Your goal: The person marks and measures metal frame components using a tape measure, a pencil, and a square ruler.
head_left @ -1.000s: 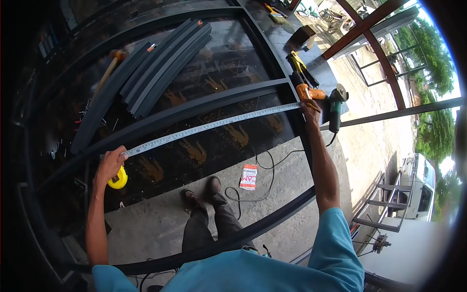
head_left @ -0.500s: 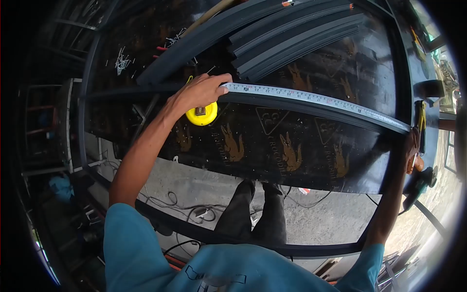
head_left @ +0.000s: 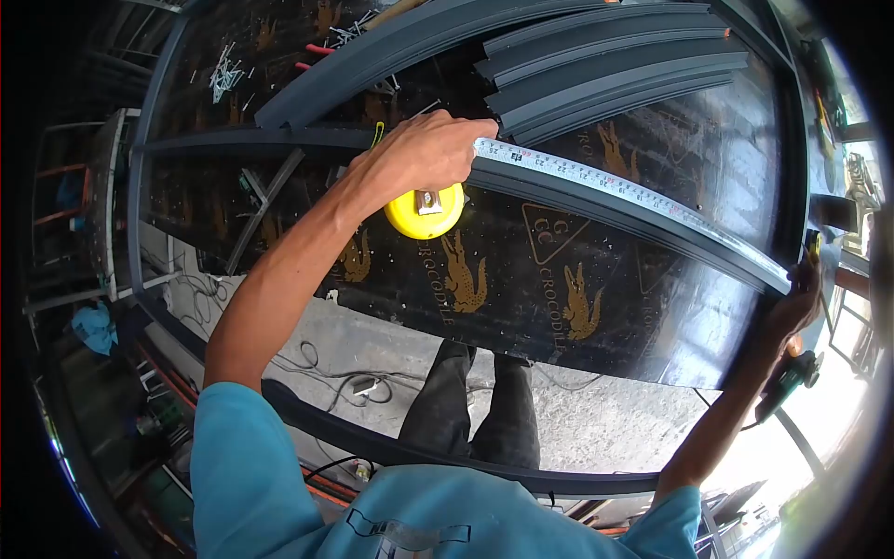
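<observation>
My left hand (head_left: 424,158) is closed over a yellow tape measure (head_left: 426,214), its round case hanging below the palm. From thumb and finger the silver blade (head_left: 624,188) runs out to the right along a dark grey metal bar (head_left: 596,212). At the blade's far end my right hand (head_left: 796,303) is closed against the right side of the frame (head_left: 793,140), fingers partly hidden. A yellow-tipped tool (head_left: 814,244) shows just above that hand.
Grey metal profiles (head_left: 605,70) lie beyond the bar on a dark crocodile-printed board (head_left: 494,326). Loose screws (head_left: 224,74) and red-handled pliers (head_left: 315,50) are at upper left. A green power tool (head_left: 790,382) sits at right. Cables (head_left: 312,368) trail across the floor.
The view has shifted, so the bar and tape sit further right. Both hands keep their places at the tape's two ends. My right hand now covers more of the yellow tool.
</observation>
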Demonstrator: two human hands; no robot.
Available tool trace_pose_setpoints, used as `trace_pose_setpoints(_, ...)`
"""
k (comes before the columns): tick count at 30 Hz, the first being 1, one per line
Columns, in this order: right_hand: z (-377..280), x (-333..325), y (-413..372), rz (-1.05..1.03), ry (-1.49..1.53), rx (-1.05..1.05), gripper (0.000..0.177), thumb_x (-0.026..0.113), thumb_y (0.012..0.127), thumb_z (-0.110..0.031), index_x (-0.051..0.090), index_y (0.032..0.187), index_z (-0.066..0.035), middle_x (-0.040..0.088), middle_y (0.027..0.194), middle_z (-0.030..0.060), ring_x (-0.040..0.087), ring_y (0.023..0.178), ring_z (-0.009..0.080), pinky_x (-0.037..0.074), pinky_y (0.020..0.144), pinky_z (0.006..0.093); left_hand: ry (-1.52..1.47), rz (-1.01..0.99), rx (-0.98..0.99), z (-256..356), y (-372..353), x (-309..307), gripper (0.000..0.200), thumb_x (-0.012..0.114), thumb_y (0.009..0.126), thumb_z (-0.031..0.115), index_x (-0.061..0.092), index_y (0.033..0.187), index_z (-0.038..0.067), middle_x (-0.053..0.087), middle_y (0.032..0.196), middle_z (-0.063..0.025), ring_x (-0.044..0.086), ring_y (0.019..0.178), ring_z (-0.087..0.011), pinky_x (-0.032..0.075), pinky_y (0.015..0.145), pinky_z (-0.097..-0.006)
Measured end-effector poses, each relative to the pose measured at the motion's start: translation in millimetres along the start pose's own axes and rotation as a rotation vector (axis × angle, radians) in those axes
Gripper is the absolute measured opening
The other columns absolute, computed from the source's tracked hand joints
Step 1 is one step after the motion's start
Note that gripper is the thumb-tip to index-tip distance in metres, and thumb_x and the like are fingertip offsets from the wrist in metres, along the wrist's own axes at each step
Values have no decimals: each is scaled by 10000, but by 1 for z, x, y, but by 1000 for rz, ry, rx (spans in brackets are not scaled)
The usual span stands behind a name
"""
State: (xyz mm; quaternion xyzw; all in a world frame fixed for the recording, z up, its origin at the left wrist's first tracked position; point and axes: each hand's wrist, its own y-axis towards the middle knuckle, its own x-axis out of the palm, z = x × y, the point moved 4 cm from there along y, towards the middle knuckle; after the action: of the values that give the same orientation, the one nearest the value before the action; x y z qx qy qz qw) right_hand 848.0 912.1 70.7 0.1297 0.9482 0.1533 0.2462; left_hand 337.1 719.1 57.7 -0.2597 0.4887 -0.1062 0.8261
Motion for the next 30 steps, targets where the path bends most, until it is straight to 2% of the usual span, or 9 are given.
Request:
trace_pose_setpoints(1,-32,34,-26,-248,-36,-153,352,490,945,-227,590,1130,56,634,886,124,587,776,155,449,677,264,-4,-7,5,-1,3,3,244,478,892,90,527,1131,78,656,844,-193,650,808,-347,494,780,-471)
trace_pose_setpoints(2,-77,82,-60,-479,503,93,320,505,929,-183,596,1098,72,608,802,118,572,711,150,426,618,253,11,-6,22,-4,6,4,249,478,888,84,533,1131,75,657,841,-189,652,798,-342,495,773,-469)
trace_pose_setpoints(3,-107,122,-92,-646,674,109,290,508,911,-150,610,1079,63,622,799,129,588,695,164,438,613,264,26,-4,37,-7,9,5,255,477,884,78,539,1132,72,657,838,-185,653,788,-336,497,766,-466)
trace_pose_setpoints(4,-132,154,-119,-716,681,135,264,537,880,-127,625,1046,59,638,777,125,600,674,167,452,599,262,155,-2,163,-5,11,5,325,513,815,26,546,1136,-13,659,888,-223,675,765,-337,543,723,-402)
trace_pose_setpoints(6,-163,204,-155,-815,644,176,234,558,843,-117,641,992,44,634,760,115,596,668,164,460,603,262,96,19,128,-4,8,4,335,514,816,31,549,1147,-6,660,894,-221,674,778,-335,541,734,-403)
trace_pose_setpoints(11,-160,251,-192,-790,586,197,199,548,823,-119,655,904,28,622,740,80,568,629,112,451,587,232,29,14,81,-3,8,0,347,513,821,47,551,1164,12,664,913,-214,674,802,-330,538,754,-408)
trace_pose_setpoints(14,-153,250,-197,-811,567,264,196,524,806,-123,670,859,-3,608,737,52,539,643,96,446,588,230,-26,-18,18,-6,5,3,279,472,880,100,551,1147,90,653,875,-170,609,855,-328,463,805,-475)
trace_pose_setpoints(19,-160,252,-197,-765,409,24,166,525,778,-85,655,818,11,595,710,49,471,578,85,376,507,243,26,82,58,-10,8,7,284,469,888,120,547,1160,100,659,934,-159,612,908,-335,469,837,-483)
trace_pose_setpoints(30,-164,254,-200,-726,329,-130,127,536,754,-43,644,773,20,591,687,74,508,573,114,408,516,261,49,-35,10,-6,5,2,379,472,905,161,500,1279,115,612,1163,-129,560,1071,-318,446,934,-463)
